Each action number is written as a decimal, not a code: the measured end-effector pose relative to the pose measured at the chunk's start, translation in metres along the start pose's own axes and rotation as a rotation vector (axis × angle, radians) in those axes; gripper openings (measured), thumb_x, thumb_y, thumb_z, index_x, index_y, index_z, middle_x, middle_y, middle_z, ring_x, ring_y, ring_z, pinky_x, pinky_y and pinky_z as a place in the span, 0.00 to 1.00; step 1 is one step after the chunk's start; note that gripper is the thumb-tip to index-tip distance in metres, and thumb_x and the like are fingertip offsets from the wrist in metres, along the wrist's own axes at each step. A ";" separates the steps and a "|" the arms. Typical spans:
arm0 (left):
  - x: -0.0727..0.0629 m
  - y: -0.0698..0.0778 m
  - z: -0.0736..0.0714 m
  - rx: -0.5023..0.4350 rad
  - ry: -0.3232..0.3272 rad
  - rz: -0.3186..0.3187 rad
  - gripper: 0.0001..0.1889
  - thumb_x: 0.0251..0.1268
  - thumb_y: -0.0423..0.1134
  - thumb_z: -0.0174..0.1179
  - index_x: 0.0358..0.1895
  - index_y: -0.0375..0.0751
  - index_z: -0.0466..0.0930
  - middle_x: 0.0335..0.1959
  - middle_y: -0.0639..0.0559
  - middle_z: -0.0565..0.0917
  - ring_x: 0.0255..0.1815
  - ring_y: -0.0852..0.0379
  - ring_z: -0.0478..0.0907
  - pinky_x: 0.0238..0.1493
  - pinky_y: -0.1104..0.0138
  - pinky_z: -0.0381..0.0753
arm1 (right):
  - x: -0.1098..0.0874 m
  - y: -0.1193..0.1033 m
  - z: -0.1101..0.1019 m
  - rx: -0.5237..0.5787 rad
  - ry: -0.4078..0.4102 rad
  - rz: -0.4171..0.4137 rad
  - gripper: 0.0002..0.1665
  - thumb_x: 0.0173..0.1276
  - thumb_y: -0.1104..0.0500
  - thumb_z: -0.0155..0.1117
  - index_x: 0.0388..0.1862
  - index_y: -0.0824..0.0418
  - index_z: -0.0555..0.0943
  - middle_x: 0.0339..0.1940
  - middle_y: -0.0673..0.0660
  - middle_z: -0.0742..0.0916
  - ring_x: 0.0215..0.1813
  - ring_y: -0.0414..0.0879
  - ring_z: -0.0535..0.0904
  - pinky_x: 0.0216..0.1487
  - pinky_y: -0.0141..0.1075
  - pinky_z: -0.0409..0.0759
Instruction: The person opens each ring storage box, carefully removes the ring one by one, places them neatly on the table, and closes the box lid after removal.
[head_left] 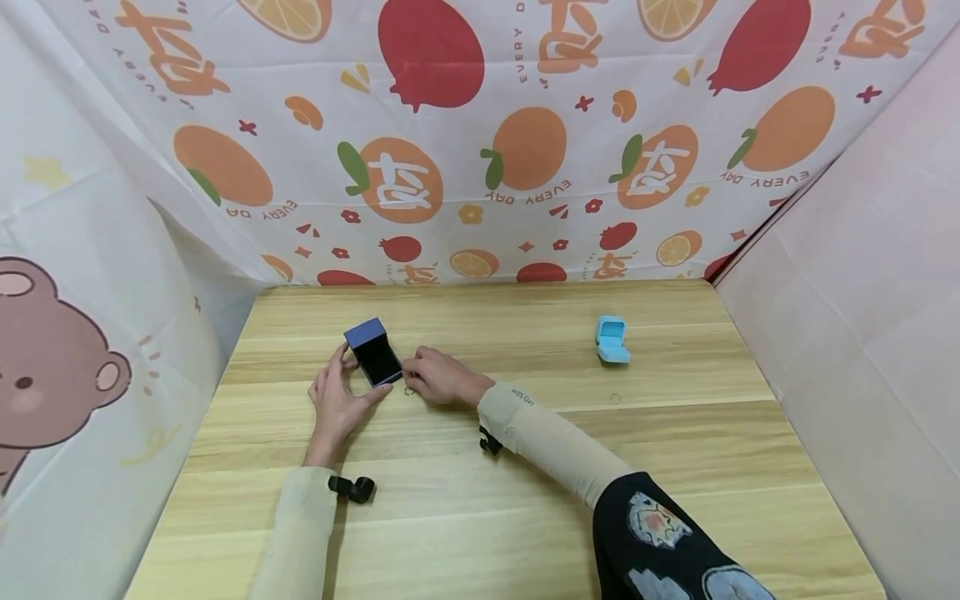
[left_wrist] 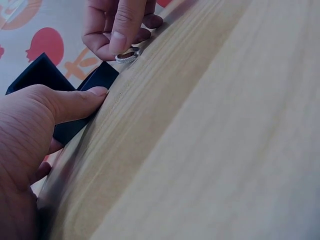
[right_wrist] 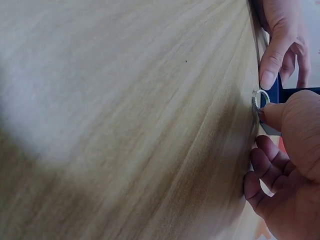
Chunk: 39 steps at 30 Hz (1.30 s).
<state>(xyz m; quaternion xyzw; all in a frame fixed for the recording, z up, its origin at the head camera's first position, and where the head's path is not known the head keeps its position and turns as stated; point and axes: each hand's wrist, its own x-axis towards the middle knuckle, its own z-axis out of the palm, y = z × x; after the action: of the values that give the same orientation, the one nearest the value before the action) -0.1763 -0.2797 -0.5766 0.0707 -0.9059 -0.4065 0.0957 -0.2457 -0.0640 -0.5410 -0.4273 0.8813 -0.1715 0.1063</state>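
Note:
A dark blue ring box (head_left: 366, 332) stands on the table with its lid up and a black inside. My left hand (head_left: 339, 408) grips it by the sides, the thumb (left_wrist: 92, 97) along its front edge. Just right of the box, my right hand (head_left: 442, 377) pinches a silver ring (left_wrist: 127, 55) between thumb and forefinger, close to the tabletop. In the right wrist view the ring (right_wrist: 260, 100) has a textured band and sits in front of the box. The right hand's other fingers (right_wrist: 267, 165) are curled near the wood.
On the table's right side stands a small light blue ring box (head_left: 612, 339), its lid up. Another ring (head_left: 615, 398) lies on the wood in front of it. A fruit-printed cloth (head_left: 465, 167) hangs behind the table (head_left: 480, 517).

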 end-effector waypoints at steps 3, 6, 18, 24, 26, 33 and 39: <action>0.000 0.001 0.000 -0.002 -0.001 -0.001 0.58 0.53 0.48 0.77 0.83 0.48 0.46 0.64 0.33 0.77 0.73 0.34 0.59 0.73 0.39 0.42 | 0.001 0.000 0.001 -0.004 -0.004 0.004 0.11 0.82 0.51 0.51 0.37 0.49 0.77 0.39 0.48 0.78 0.40 0.41 0.69 0.39 0.30 0.66; 0.000 0.001 0.000 -0.001 -0.002 -0.003 0.58 0.53 0.48 0.77 0.83 0.48 0.46 0.64 0.33 0.77 0.73 0.34 0.59 0.73 0.39 0.42 | 0.001 0.000 0.002 -0.003 -0.003 0.004 0.11 0.82 0.51 0.50 0.37 0.49 0.77 0.39 0.48 0.78 0.40 0.42 0.69 0.38 0.30 0.66; -0.001 -0.002 0.004 0.004 0.011 0.000 0.58 0.53 0.48 0.77 0.82 0.47 0.47 0.64 0.34 0.77 0.73 0.35 0.59 0.74 0.40 0.42 | 0.000 0.000 0.003 -0.011 0.006 0.004 0.11 0.81 0.51 0.51 0.37 0.49 0.77 0.40 0.48 0.78 0.41 0.41 0.70 0.39 0.30 0.67; -0.002 -0.002 0.004 0.007 0.020 0.011 0.58 0.53 0.49 0.77 0.82 0.47 0.47 0.63 0.33 0.77 0.72 0.34 0.60 0.73 0.39 0.43 | -0.001 -0.001 0.003 -0.016 0.011 0.003 0.10 0.81 0.51 0.52 0.38 0.49 0.78 0.40 0.48 0.78 0.41 0.41 0.70 0.39 0.30 0.68; -0.003 -0.002 0.004 0.009 0.024 0.012 0.58 0.53 0.49 0.77 0.82 0.47 0.47 0.63 0.33 0.77 0.72 0.34 0.60 0.73 0.39 0.43 | -0.001 -0.001 0.004 -0.019 0.009 -0.001 0.10 0.81 0.51 0.52 0.39 0.49 0.79 0.40 0.48 0.78 0.41 0.41 0.70 0.39 0.30 0.68; -0.008 -0.002 0.006 0.006 0.035 0.005 0.58 0.52 0.49 0.78 0.82 0.47 0.48 0.63 0.34 0.77 0.71 0.35 0.61 0.73 0.39 0.43 | -0.003 -0.001 0.008 -0.021 0.010 -0.015 0.11 0.81 0.50 0.53 0.39 0.49 0.79 0.40 0.48 0.79 0.40 0.41 0.70 0.38 0.30 0.67; -0.013 0.001 0.007 -0.003 0.038 0.005 0.58 0.52 0.48 0.78 0.82 0.47 0.48 0.63 0.33 0.77 0.72 0.35 0.60 0.73 0.40 0.43 | -0.008 -0.003 0.006 -0.019 0.010 -0.016 0.10 0.81 0.51 0.53 0.39 0.49 0.79 0.41 0.48 0.79 0.41 0.41 0.71 0.38 0.29 0.68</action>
<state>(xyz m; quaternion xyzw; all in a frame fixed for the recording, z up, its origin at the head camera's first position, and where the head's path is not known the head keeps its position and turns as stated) -0.1650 -0.2712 -0.5815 0.0762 -0.9035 -0.4059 0.1141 -0.2364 -0.0603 -0.5449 -0.4343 0.8800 -0.1661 0.0965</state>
